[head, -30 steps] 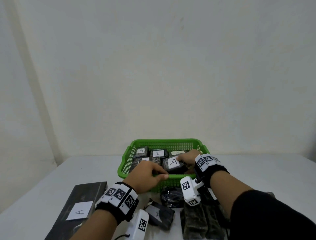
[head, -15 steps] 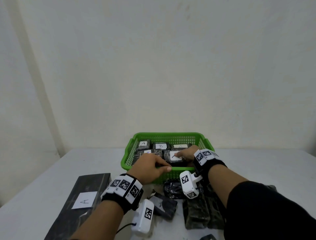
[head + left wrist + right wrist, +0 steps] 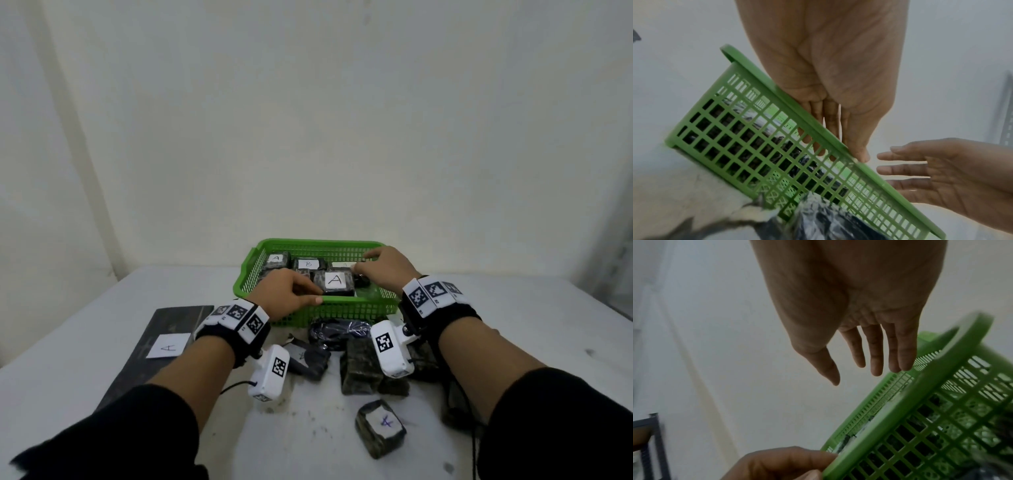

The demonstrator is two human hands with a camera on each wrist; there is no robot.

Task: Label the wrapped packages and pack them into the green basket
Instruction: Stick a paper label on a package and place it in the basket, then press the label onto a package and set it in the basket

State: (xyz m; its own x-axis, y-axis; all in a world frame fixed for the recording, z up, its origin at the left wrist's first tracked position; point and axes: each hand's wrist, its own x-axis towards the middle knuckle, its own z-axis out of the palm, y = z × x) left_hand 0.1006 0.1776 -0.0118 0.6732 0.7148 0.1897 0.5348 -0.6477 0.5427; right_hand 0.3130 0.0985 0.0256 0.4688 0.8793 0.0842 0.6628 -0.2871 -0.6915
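Compared with half a second back, the right hand (image 3: 383,274) has let go of the front "A" package (image 3: 335,283) and lifted off it, sliding toward 1 o'clock over the basket; the left hand (image 3: 286,294) hasn't really budged. Head camera also tipped down a bit, so more of the tabletop (image 3: 85,349) shows near the person.

Going left to right: at about 9 o'clock a long flat dark package (image 3: 150,346) lies on the tabletop with a white label (image 3: 168,346) reading "A". Next, the left hand sits on the near rim of the green basket (image 3: 342,245), thumb along the rim, fingers dipping inside just beside the front package. Its grip looks loosely curled, holding nothing as far as the left wrist view shows.

Inside the basket, labels read "A" (image 3: 276,258), "B" (image 3: 308,263), and the big "A" up front. A third back label is half hidden, can't read it.

Right hand hovers above the basket's right half, fingers straight and spread, grip wide and empty.

At 6 o'clock, loose wrapped packages (image 3: 359,371) sit on the tabletop, and a small one (image 3: 380,428) has a blue scribble, maybe "A".
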